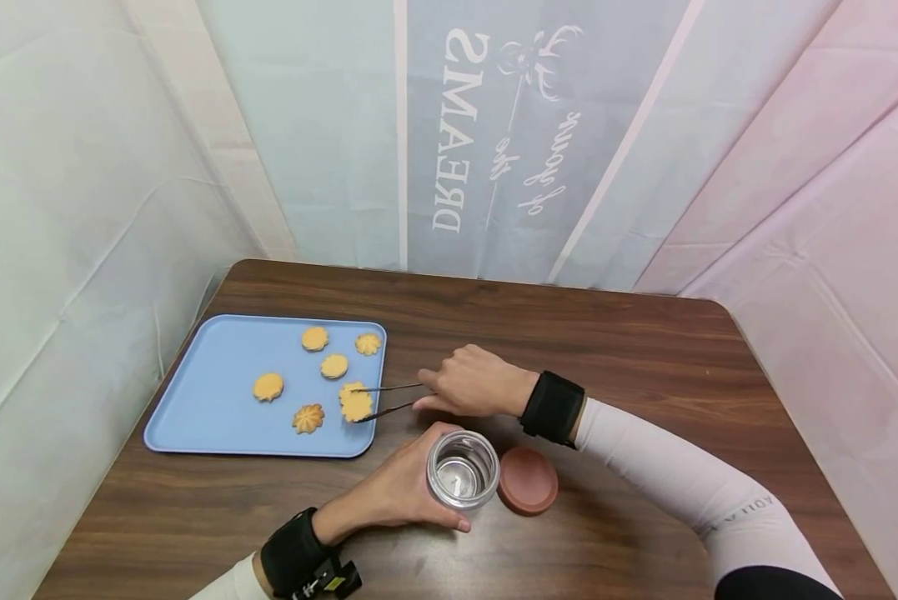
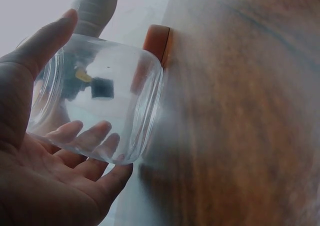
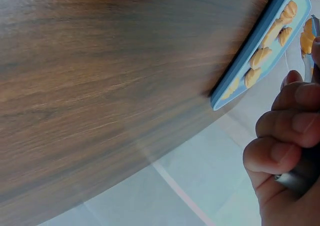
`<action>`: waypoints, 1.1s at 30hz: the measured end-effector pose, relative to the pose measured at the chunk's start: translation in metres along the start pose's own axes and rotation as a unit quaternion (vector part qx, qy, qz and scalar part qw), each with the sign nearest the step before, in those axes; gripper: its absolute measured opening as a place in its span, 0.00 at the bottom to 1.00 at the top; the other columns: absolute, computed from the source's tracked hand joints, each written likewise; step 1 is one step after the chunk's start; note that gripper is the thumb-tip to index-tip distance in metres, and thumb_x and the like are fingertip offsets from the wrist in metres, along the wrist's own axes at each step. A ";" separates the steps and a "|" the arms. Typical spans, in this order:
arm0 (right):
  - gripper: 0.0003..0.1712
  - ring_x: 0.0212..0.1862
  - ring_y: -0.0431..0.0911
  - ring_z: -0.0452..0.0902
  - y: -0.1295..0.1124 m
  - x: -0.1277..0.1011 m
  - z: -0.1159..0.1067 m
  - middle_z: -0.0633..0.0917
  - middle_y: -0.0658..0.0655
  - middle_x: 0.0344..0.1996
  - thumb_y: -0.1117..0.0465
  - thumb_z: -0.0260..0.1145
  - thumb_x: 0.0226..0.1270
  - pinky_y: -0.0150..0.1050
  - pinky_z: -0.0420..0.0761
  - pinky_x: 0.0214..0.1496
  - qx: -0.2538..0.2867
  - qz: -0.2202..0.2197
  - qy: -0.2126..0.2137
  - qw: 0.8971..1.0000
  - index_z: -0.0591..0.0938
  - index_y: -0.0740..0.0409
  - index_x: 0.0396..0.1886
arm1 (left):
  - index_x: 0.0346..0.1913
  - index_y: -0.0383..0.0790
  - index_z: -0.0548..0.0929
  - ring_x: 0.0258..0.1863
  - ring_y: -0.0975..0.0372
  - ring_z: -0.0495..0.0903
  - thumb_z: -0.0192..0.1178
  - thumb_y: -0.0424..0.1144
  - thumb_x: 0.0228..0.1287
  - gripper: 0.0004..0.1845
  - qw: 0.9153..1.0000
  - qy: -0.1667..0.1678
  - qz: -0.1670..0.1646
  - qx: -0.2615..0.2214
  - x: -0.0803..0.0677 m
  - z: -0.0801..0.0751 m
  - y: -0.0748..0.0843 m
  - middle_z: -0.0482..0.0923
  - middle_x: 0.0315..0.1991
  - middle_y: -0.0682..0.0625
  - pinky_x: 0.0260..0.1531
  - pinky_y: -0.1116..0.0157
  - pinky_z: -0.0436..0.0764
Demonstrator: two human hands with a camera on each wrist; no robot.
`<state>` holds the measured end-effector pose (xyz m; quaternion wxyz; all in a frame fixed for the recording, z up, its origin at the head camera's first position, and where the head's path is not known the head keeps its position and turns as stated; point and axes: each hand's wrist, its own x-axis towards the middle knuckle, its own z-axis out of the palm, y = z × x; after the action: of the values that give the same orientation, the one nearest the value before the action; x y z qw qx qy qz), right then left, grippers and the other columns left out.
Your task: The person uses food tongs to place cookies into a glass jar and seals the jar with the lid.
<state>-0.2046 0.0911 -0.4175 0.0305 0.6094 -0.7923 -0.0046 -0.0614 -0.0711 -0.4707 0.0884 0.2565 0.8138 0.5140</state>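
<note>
While our right hand (image 1: pixel 469 383) pinches the tongs (image 1: pixel 388 398) with curled fingers, their tips straddle a cookie (image 1: pixel 355 406) at the near right corner of the tray (image 1: pixel 208 392). Five more cookies lie apart on the same tray. We judge the step in hand to be gripping that cookie: squeeze lightly and evenly so it neither cracks nor slips, keep the tips level with its edge, and lift straight up before moving toward the jar (image 1: pixel 463 470). Whether the tips already touch the cookie we cannot tell from the head view.

Our left hand (image 1: pixel 396 492) wraps the clear jar, thumb on one side and fingers curled round the other, which the left wrist view shows through the glass. The jar stands upright on the table (image 1: pixel 644 367), mouth open and nothing visible inside, just beside the brown lid (image 1: pixel 527 480) lying flat to its right.

Our right forearm comes in from the right, wrist fairly straight, knuckles up, the tongs pointing left across the tray's edge. Our left forearm comes up from the near edge, wrist bent toward the jar.
</note>
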 end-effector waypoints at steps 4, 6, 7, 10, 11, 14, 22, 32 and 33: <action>0.25 0.14 0.38 0.61 0.001 -0.004 -0.001 0.66 0.43 0.12 0.38 0.59 0.81 0.33 0.54 0.19 0.002 0.007 -0.004 1.000 0.76 0.50 0.30 | 0.69 0.48 0.71 0.60 0.57 0.81 0.89 0.52 0.40 0.52 1.000 0.004 0.005 0.004 -0.001 0.000 0.000 0.81 0.62 0.52 0.64 0.58 0.78; 0.25 0.14 0.38 0.61 0.002 -0.006 -0.002 0.66 0.43 0.12 0.37 0.59 0.81 0.33 0.55 0.19 -0.003 0.009 0.002 1.000 0.76 0.49 0.30 | 0.69 0.48 0.71 0.60 0.57 0.81 0.89 0.52 0.40 0.52 1.000 0.004 0.007 0.005 0.000 0.000 0.000 0.81 0.62 0.52 0.64 0.58 0.78; 0.25 0.14 0.38 0.61 0.003 -0.008 -0.003 0.66 0.43 0.12 0.37 0.59 0.81 0.34 0.55 0.18 -0.006 0.010 0.006 1.000 0.75 0.49 0.30 | 0.69 0.48 0.71 0.60 0.57 0.82 0.89 0.52 0.40 0.52 1.000 0.005 0.008 0.005 -0.001 0.000 0.000 0.81 0.62 0.52 0.64 0.58 0.79; 0.25 0.13 0.38 0.62 0.004 -0.012 -0.007 0.66 0.43 0.11 0.37 0.60 0.81 0.34 0.55 0.18 -0.010 0.015 0.017 1.000 0.75 0.49 0.29 | 0.69 0.48 0.70 0.60 0.57 0.82 0.89 0.52 0.40 0.52 1.000 0.006 0.008 0.005 -0.001 0.000 0.000 0.81 0.61 0.52 0.64 0.58 0.79; 0.25 0.13 0.38 0.62 0.004 -0.013 -0.008 0.66 0.43 0.12 0.37 0.60 0.80 0.34 0.55 0.18 -0.012 0.017 0.019 1.000 0.75 0.49 0.30 | 0.69 0.48 0.70 0.60 0.57 0.82 0.89 0.52 0.40 0.52 1.000 0.005 0.008 0.004 -0.001 0.000 0.000 0.81 0.61 0.52 0.64 0.58 0.79; 0.24 0.14 0.38 0.62 0.004 -0.016 -0.012 0.66 0.43 0.12 0.37 0.60 0.80 0.34 0.55 0.18 -0.011 0.021 0.019 1.000 0.75 0.49 0.30 | 0.69 0.48 0.70 0.59 0.57 0.82 0.89 0.52 0.40 0.52 1.000 0.005 0.008 0.001 -0.001 0.001 0.000 0.82 0.61 0.52 0.64 0.59 0.79; 0.24 0.13 0.38 0.60 0.005 -0.028 -0.015 0.64 0.42 0.12 0.38 0.61 0.80 0.34 0.51 0.19 -0.012 0.032 0.023 0.999 0.75 0.49 0.29 | 0.69 0.48 0.70 0.60 0.57 0.82 0.89 0.51 0.41 0.52 1.000 0.002 0.010 -0.007 0.000 0.001 0.001 0.82 0.60 0.52 0.64 0.59 0.78; 0.24 0.13 0.38 0.58 0.007 -0.043 -0.019 0.62 0.42 0.12 0.38 0.63 0.79 0.34 0.48 0.20 -0.017 0.034 0.039 0.999 0.73 0.49 0.29 | 0.70 0.49 0.70 0.59 0.57 0.83 0.88 0.53 0.41 0.52 1.000 0.002 0.004 -0.003 -0.002 0.000 0.001 0.83 0.60 0.53 0.63 0.58 0.79; 0.24 0.13 0.38 0.58 0.007 -0.045 -0.019 0.62 0.42 0.12 0.39 0.63 0.79 0.34 0.48 0.20 -0.017 0.034 0.042 0.998 0.73 0.49 0.28 | 0.70 0.49 0.70 0.59 0.57 0.83 0.88 0.53 0.41 0.52 1.000 0.002 0.004 -0.002 -0.002 0.000 0.001 0.83 0.60 0.53 0.63 0.58 0.79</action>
<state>-0.1989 0.1366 -0.3999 0.0745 0.5811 -0.8104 0.0086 -0.0596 -0.0716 -0.4702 0.0853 0.2579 0.8119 0.5167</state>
